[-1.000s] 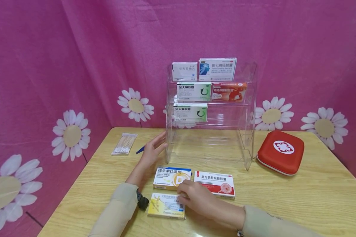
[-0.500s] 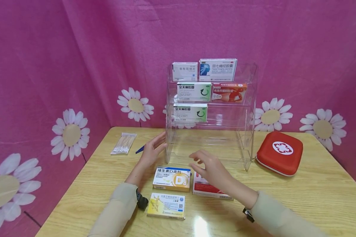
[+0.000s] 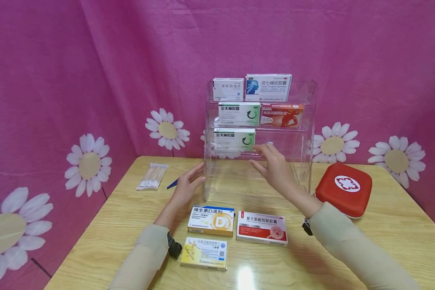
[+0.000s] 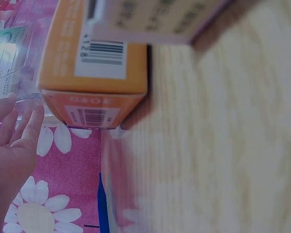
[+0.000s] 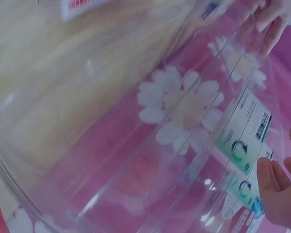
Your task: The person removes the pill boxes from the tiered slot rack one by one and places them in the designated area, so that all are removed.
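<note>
My right hand (image 3: pixel 276 168) is raised in front of a clear tiered rack (image 3: pixel 284 140), thumb and fingers apart with nothing between them. Its fingertips are by the lower right corner of a green-and-white medicine box (image 3: pixel 234 139) on the third tier; whether they touch it I cannot tell. At the rack's left side, my left hand (image 3: pixel 186 187) rests its extended fingers against the panel. On the table in front lie an orange-and-white vitamin D box (image 3: pixel 211 220), a red-and-white capsule box (image 3: pixel 262 228) and a yellow-and-white tablet box (image 3: pixel 204 253).
Higher tiers hold another green-and-white box (image 3: pixel 239 114), a red box (image 3: pixel 282 115) and two white boxes, one with a blue head picture (image 3: pixel 268 87). A red zip case (image 3: pixel 343 189) sits right of the rack. Cotton swabs (image 3: pixel 153 176) and a blue pointed object (image 3: pixel 172 184) lie left.
My right hand has left the yellow-and-white tablet box and risen over the red-and-white box to the rack's third tier. The left hand has stayed at the rack's side.
</note>
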`<state>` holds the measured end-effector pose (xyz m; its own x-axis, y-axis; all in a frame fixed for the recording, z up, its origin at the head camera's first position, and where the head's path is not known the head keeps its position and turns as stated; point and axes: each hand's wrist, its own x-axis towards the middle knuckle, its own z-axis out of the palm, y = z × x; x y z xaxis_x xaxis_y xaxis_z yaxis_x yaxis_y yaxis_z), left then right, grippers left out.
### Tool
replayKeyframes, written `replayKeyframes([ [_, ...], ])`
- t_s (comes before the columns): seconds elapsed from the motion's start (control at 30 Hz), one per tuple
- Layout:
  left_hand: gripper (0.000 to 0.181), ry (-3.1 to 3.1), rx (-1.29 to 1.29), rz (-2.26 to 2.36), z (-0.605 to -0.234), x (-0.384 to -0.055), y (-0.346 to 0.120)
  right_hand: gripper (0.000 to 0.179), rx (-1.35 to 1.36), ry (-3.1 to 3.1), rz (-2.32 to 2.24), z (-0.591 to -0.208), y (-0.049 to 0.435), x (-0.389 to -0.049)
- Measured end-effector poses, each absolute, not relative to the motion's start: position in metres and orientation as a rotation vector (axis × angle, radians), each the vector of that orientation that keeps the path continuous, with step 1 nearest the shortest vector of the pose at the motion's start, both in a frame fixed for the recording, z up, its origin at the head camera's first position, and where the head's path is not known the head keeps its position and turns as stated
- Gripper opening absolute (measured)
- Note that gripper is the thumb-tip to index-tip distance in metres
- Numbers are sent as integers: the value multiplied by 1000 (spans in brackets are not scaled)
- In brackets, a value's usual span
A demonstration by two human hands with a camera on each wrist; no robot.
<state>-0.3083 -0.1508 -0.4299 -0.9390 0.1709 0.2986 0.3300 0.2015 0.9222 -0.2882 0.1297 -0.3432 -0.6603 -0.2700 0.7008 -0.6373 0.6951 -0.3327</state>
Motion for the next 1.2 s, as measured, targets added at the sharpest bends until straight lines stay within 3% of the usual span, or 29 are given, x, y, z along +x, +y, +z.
replayKeyframes([
  [0.37, 52, -2343, -459, -1873, -430, -308, -151, 55, 617, -2422, 709, -332, 131, -333],
  [1.2, 53, -2350, -450, -1856, -431, -310, -150, 33, 569, -2412, 804, -332, 119, -357],
])
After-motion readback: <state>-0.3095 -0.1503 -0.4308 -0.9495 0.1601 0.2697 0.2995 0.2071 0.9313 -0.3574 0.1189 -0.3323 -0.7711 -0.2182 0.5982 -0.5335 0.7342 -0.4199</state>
